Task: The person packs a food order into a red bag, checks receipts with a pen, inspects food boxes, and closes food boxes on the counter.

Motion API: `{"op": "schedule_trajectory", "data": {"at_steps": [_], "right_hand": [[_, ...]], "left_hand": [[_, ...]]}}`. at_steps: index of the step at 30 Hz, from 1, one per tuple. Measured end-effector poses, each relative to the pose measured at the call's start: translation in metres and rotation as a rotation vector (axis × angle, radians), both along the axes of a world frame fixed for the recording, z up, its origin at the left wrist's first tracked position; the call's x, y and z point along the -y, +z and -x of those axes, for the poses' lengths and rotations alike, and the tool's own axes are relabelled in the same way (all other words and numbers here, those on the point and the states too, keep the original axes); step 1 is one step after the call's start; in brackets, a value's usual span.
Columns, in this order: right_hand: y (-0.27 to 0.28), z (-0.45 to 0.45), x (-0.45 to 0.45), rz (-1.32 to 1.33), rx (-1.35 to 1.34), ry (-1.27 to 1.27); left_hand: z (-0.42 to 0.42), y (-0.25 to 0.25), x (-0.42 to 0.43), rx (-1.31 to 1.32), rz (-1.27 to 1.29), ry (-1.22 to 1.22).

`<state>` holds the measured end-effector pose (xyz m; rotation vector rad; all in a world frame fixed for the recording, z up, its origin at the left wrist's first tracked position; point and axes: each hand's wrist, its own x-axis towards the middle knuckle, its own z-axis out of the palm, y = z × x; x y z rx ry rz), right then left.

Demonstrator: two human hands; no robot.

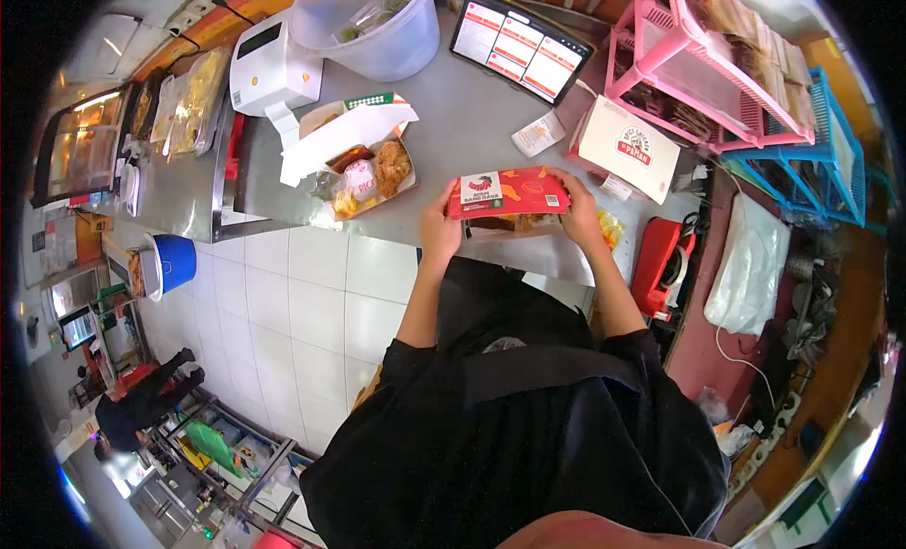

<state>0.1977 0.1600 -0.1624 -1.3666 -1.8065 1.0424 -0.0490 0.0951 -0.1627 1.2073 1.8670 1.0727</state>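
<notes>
Both my hands hold a red printed cardboard food box (528, 192) at the front edge of the metal counter. My left hand (441, 230) grips its left end and my right hand (578, 209) its right end. Food shows below the red panel, but I cannot tell exactly what it is. Left of it stands an open takeaway box (401, 185) with a piece of fried chicken (391, 166), a wrapped rice portion (360, 179) and a small plastic bag. White paper from the printer lies over that box's back part.
On the counter (453, 124) stand a white label printer (274, 67), a plastic tub (382, 53), a tablet (520, 47) and a white printed box (625, 149). A red tape dispenser (654, 266) and pink rack (703, 67) are at right. A co-worker (132, 417) is far left.
</notes>
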Motion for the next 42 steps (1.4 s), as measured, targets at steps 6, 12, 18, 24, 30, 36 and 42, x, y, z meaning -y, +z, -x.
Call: {"op": "schedule_trajectory", "data": {"at_steps": [6, 12, 18, 24, 30, 36, 42], "right_hand": [[-0.008, -0.007, -0.007, -0.018, 0.063, 0.053], [0.007, -0.014, -0.012, -0.044, 0.121, 0.134], [0.013, -0.023, -0.002, 0.146, 0.039, 0.226], [-0.013, -0.036, -0.001, 0.459, -0.55, 0.227], [-0.046, -0.017, 0.005, 0.543, -0.322, -0.101], [-0.061, -0.018, 0.008, 0.173, 0.185, -0.167], [-0.04, -0.009, 0.023, 0.339, -0.01, -0.339]], "left_hand": [[-0.001, 0.008, 0.01, 0.049, 0.047, -0.032], [-0.005, 0.009, 0.019, 0.091, 0.052, -0.06], [-0.003, -0.02, 0.036, 0.52, -0.074, -0.122], [0.004, -0.003, 0.019, 0.579, 0.352, 0.02], [-0.027, -0.028, 0.03, 0.573, -0.106, 0.204], [-0.049, -0.026, 0.033, 0.387, -0.053, 0.332], [-0.046, -0.043, 0.038, 0.477, -0.089, 0.333]]}}
